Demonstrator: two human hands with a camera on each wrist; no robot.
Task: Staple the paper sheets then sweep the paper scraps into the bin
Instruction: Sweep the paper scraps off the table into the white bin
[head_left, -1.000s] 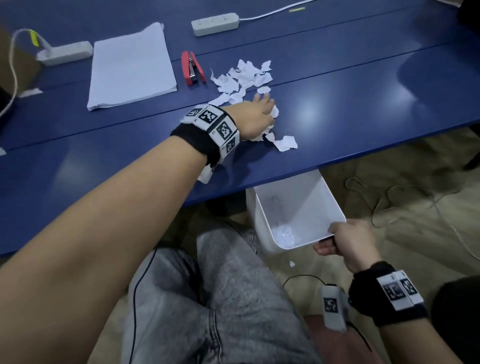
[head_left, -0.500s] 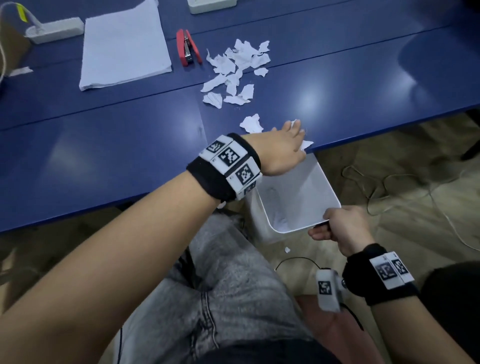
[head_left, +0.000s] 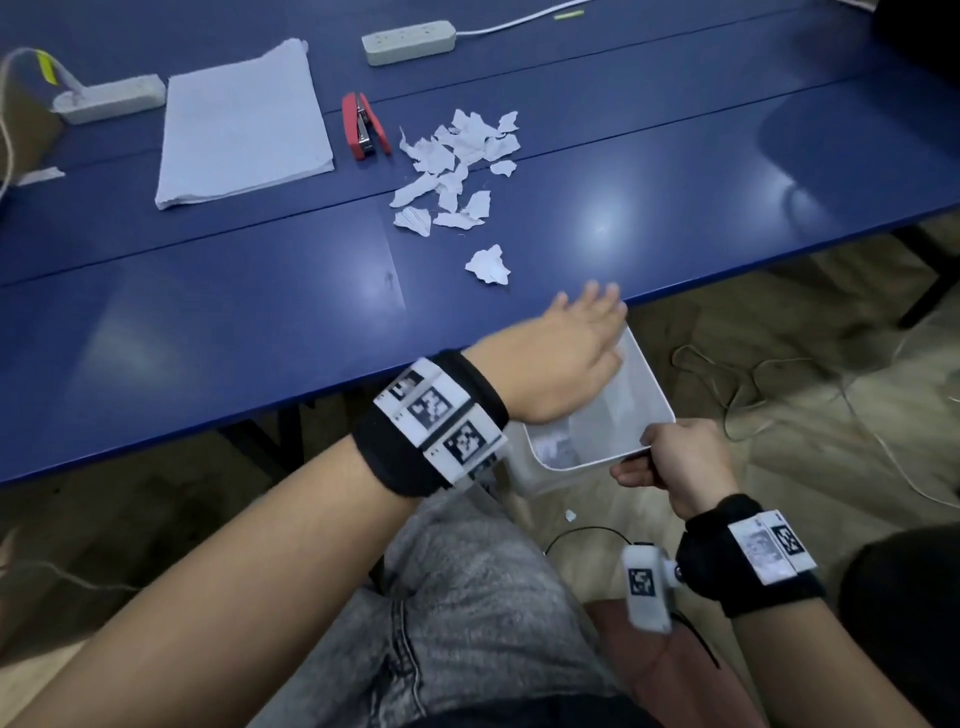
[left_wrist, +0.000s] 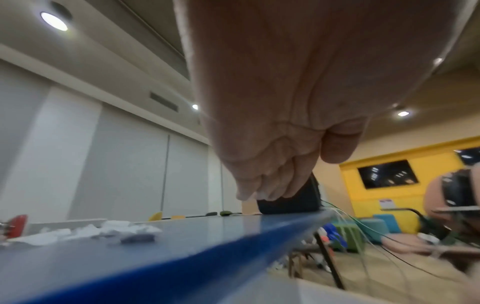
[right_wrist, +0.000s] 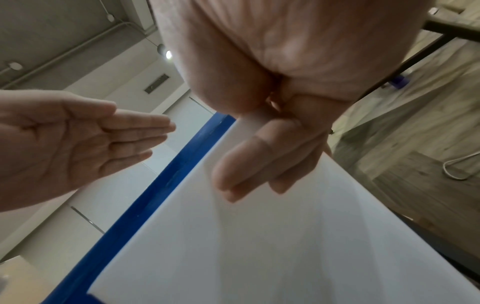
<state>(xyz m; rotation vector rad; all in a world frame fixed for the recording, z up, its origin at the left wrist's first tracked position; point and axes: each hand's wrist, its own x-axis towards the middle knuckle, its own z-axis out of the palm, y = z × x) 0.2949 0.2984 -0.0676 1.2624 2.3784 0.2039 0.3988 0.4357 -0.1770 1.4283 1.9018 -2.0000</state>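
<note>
Torn white paper scraps (head_left: 457, 161) lie piled mid-table, and one lone scrap (head_left: 488, 266) sits nearer the front edge. My left hand (head_left: 587, 312) hovers flat and open at the table's front edge, holding nothing; its straight fingers (right_wrist: 135, 127) show in the right wrist view. Just below the edge, my right hand (head_left: 660, 457) grips the near rim of the white bin (head_left: 649, 384), thumb inside the wall (right_wrist: 233, 246). A few scraps (head_left: 558, 449) lie in the bin. The paper stack (head_left: 244, 124) and red stapler (head_left: 363, 127) rest at the back left.
Two white power strips (head_left: 408, 41) (head_left: 109, 98) lie along the far side of the blue table (head_left: 208, 322). Loose cables (head_left: 737, 384) trail over the floor on the right, and one scrap (head_left: 570, 515) lies on the floor below the bin. My knees are under the table edge.
My left hand swept some scraps from the pile to the front edge and over it into the bin. The right hand kept holding the bin under the edge.
</note>
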